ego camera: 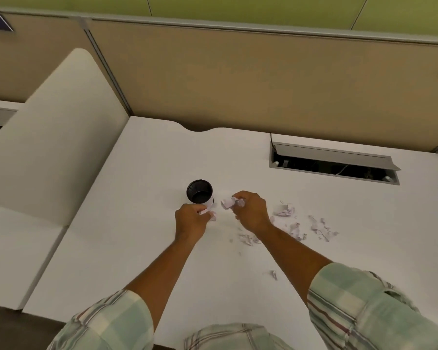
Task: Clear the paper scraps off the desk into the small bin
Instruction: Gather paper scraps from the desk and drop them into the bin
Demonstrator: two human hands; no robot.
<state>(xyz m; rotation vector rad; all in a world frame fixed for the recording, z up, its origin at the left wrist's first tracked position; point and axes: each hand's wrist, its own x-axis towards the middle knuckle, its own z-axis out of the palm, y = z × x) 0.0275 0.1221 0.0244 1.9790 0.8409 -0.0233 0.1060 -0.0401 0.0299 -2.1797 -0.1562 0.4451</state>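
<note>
Both hands are pinching crumpled paper: the left hand (191, 218) is holding a wad just beside the small black bin (199, 192), the right hand (250, 210) another wad nearby. More paper scraps (299, 224) are lying scattered to the right on the white desk (142, 236), whose left side and near edge are lying bare.

One small black bin (199, 191) just beyond the left fingertips. Two hands, each closed on crumpled paper. Loose scraps (299, 227) right of the right fingers, too blurred to count.
</note>
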